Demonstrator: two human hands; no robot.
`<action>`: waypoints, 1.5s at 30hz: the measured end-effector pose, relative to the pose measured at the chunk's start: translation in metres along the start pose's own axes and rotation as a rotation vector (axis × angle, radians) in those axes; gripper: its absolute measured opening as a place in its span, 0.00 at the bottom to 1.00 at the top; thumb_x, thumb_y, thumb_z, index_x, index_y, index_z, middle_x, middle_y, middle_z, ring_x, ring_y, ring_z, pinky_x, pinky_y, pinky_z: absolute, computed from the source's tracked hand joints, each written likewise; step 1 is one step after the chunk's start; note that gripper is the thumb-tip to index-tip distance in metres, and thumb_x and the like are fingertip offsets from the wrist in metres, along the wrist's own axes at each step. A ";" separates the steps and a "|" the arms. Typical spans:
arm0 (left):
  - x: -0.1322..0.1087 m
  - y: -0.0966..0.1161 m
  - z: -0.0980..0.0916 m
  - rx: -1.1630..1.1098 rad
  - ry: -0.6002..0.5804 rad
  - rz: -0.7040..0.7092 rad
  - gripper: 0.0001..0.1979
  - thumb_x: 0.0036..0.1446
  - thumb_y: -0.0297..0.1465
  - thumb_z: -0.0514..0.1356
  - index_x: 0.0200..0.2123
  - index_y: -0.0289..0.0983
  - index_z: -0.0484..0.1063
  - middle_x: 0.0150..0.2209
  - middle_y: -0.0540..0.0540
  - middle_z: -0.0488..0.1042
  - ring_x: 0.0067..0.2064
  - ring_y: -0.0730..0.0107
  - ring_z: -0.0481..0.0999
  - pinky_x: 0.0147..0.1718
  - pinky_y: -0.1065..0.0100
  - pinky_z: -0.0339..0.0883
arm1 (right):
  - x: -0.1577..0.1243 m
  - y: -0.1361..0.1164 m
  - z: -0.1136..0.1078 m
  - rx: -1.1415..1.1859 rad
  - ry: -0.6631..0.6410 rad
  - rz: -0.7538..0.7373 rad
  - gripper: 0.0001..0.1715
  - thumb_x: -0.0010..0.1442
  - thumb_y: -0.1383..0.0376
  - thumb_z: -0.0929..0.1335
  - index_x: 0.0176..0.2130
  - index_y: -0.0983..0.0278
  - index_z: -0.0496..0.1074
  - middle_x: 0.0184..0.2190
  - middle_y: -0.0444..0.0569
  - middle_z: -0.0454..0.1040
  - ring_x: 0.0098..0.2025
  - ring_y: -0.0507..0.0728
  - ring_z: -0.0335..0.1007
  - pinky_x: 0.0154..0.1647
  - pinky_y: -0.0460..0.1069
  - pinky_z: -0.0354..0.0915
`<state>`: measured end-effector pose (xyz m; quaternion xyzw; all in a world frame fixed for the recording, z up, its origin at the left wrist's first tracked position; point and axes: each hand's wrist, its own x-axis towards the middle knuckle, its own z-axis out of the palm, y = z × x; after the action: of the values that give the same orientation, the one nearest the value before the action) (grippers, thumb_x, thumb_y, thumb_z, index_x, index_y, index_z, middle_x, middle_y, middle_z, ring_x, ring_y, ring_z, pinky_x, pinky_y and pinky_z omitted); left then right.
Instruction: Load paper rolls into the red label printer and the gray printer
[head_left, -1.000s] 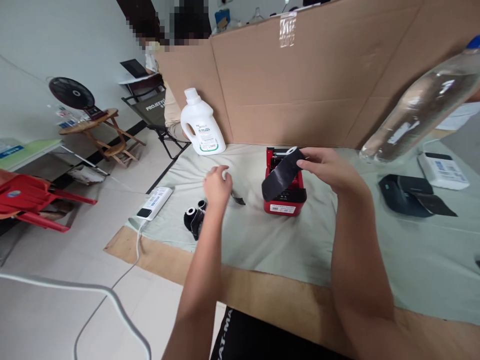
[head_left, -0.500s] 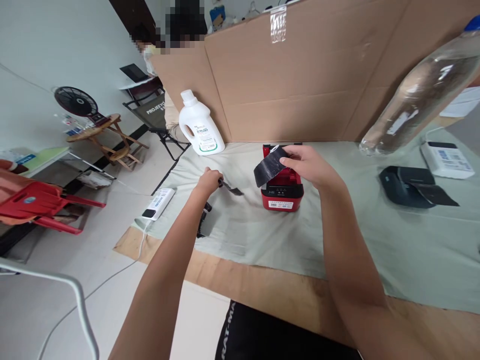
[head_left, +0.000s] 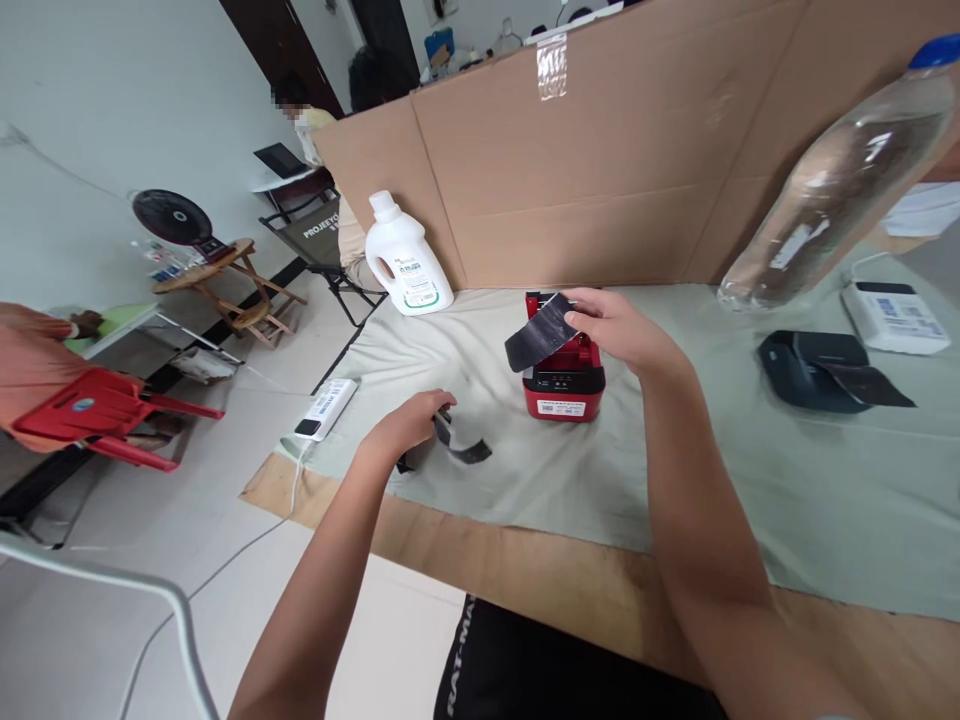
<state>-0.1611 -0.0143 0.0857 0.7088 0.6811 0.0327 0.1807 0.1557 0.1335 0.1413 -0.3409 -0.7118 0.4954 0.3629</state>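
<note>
The right hand [head_left: 619, 325] grips a black ribbon roll [head_left: 541, 335] by its upper end, thumb on the near side. The roll slants down to the left in front of the open upper part of a red printer [head_left: 565, 400], though whether the two touch cannot be told. The left hand [head_left: 411, 422] is closed around a black ribbon strip [head_left: 469, 453], whose free end curls out to the right above the cloth-covered surface [head_left: 570, 490] (its gripped part is mostly hidden by the fingers). Another black item [head_left: 406, 464] shows partly beneath that hand.

Nearer the left edge of the cloth lies a white box with a cable [head_left: 327, 408]; behind it, a white detergent jug [head_left: 409, 260] stands near a cardboard panel [head_left: 577, 190]. On the right, a dark device [head_left: 802, 372] with a black strip lies near a large blue-capped bottle [head_left: 832, 190], which is tilted.
</note>
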 end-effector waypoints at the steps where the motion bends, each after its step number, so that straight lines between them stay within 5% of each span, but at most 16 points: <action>1: -0.002 -0.001 0.003 -0.001 -0.025 -0.015 0.38 0.40 0.14 0.49 0.54 0.43 0.75 0.55 0.46 0.77 0.57 0.62 0.75 0.54 0.65 0.70 | -0.001 -0.001 -0.002 0.008 0.024 -0.005 0.11 0.61 0.63 0.69 0.44 0.58 0.79 0.41 0.46 0.79 0.42 0.58 0.74 0.46 0.54 0.72; 5: -0.002 -0.003 0.011 0.027 -0.059 -0.039 0.43 0.41 0.13 0.47 0.60 0.44 0.71 0.62 0.45 0.72 0.64 0.61 0.71 0.60 0.62 0.67 | -0.006 -0.005 -0.014 0.100 0.056 -0.010 0.12 0.62 0.58 0.70 0.44 0.57 0.79 0.39 0.47 0.78 0.41 0.58 0.74 0.46 0.54 0.72; 10: -0.013 0.003 0.008 0.094 -0.046 -0.086 0.46 0.47 0.12 0.46 0.69 0.47 0.62 0.73 0.47 0.57 0.73 0.57 0.58 0.63 0.57 0.65 | -0.019 -0.014 -0.027 0.191 -0.061 -0.047 0.18 0.59 0.55 0.72 0.47 0.59 0.80 0.44 0.48 0.80 0.48 0.62 0.75 0.50 0.56 0.72; 15: -0.023 0.047 -0.007 -0.056 0.266 -0.007 0.33 0.63 0.23 0.50 0.71 0.46 0.59 0.74 0.48 0.54 0.75 0.57 0.52 0.64 0.57 0.64 | -0.039 -0.032 -0.037 0.191 -0.171 -0.044 0.21 0.52 0.51 0.77 0.44 0.57 0.82 0.44 0.50 0.81 0.51 0.66 0.76 0.50 0.59 0.73; 17: -0.018 0.079 -0.007 -0.302 0.370 0.135 0.31 0.66 0.34 0.55 0.71 0.48 0.57 0.71 0.47 0.60 0.71 0.58 0.60 0.62 0.60 0.66 | -0.042 -0.036 -0.038 0.163 -0.230 -0.024 0.21 0.52 0.51 0.77 0.43 0.57 0.82 0.42 0.50 0.82 0.50 0.66 0.76 0.49 0.59 0.73; 20: -0.003 0.125 0.010 -0.623 0.371 0.330 0.32 0.64 0.42 0.60 0.69 0.47 0.60 0.64 0.43 0.71 0.64 0.57 0.71 0.58 0.62 0.69 | -0.033 -0.030 -0.036 0.013 -0.268 -0.028 0.17 0.56 0.54 0.75 0.45 0.57 0.82 0.43 0.48 0.81 0.52 0.65 0.75 0.53 0.57 0.71; 22: 0.010 0.145 0.031 -0.771 0.355 0.304 0.27 0.62 0.42 0.62 0.63 0.43 0.68 0.48 0.43 0.80 0.50 0.60 0.79 0.50 0.63 0.72 | -0.021 -0.017 -0.032 -0.120 -0.232 -0.044 0.15 0.61 0.59 0.71 0.48 0.57 0.81 0.46 0.47 0.81 0.52 0.63 0.75 0.54 0.57 0.70; 24: 0.021 0.155 0.055 -0.958 0.333 0.201 0.27 0.61 0.41 0.63 0.61 0.41 0.68 0.34 0.49 0.79 0.35 0.67 0.78 0.38 0.67 0.73 | -0.007 -0.001 -0.025 -0.265 -0.193 -0.029 0.16 0.63 0.64 0.68 0.49 0.59 0.79 0.48 0.49 0.80 0.50 0.62 0.75 0.54 0.56 0.69; 28: 0.032 0.156 0.091 -1.219 0.415 0.080 0.35 0.58 0.41 0.66 0.65 0.40 0.60 0.26 0.56 0.71 0.27 0.75 0.70 0.31 0.72 0.66 | 0.013 0.027 -0.005 -0.584 -0.176 0.075 0.20 0.62 0.71 0.65 0.51 0.63 0.77 0.53 0.54 0.78 0.52 0.62 0.73 0.54 0.53 0.65; 33: 0.034 0.152 0.104 -1.313 0.553 0.018 0.34 0.57 0.42 0.67 0.63 0.38 0.62 0.22 0.59 0.66 0.26 0.76 0.67 0.32 0.72 0.63 | 0.021 0.041 0.023 -0.945 -0.168 0.217 0.21 0.63 0.71 0.63 0.52 0.62 0.77 0.52 0.59 0.78 0.59 0.67 0.65 0.57 0.58 0.57; 40: 0.039 0.150 0.113 -1.350 0.547 0.047 0.30 0.59 0.40 0.66 0.61 0.38 0.64 0.29 0.54 0.75 0.36 0.72 0.77 0.43 0.69 0.68 | 0.022 0.041 0.026 -0.957 -0.166 0.253 0.16 0.62 0.69 0.66 0.47 0.61 0.79 0.45 0.56 0.80 0.57 0.66 0.64 0.55 0.57 0.55; 42: 0.040 0.149 0.116 -1.354 0.540 0.069 0.28 0.60 0.39 0.65 0.61 0.38 0.64 0.29 0.53 0.75 0.35 0.73 0.76 0.42 0.69 0.68 | 0.020 0.034 0.019 -0.877 -0.082 0.170 0.13 0.64 0.66 0.65 0.42 0.61 0.79 0.40 0.53 0.80 0.49 0.62 0.69 0.51 0.54 0.58; 45: 0.041 0.148 0.119 -1.336 0.552 0.093 0.28 0.60 0.39 0.65 0.61 0.38 0.65 0.28 0.54 0.74 0.34 0.73 0.74 0.39 0.71 0.67 | 0.020 0.028 0.011 -0.769 0.263 -0.015 0.17 0.67 0.64 0.61 0.40 0.62 0.78 0.38 0.54 0.79 0.43 0.61 0.70 0.47 0.54 0.62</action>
<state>0.0178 -0.0004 0.0114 0.4414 0.5055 0.6273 0.3950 0.1396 0.1530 0.1155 -0.5070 -0.7952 0.1425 0.3006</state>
